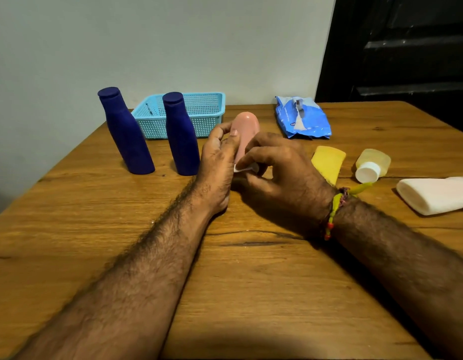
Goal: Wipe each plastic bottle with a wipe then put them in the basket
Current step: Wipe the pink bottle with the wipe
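We judge the job barely begun: our left hand (216, 162) grips the pink bottle (247, 131) mid-table while our right hand (282, 167) pinches a wipe (244, 168) against it, the far-left basket (199, 115) apparently empty, five bottles waiting.

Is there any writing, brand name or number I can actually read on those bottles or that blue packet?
Blue wipes packet: white print runs along its left side and there is a small logo near the bottom, both too blurred to read.
Two dark blue bottles: no label shows.
Pink bottle, yellow bottle, clear bottle, white bottle: no text shows.
Basket: none.
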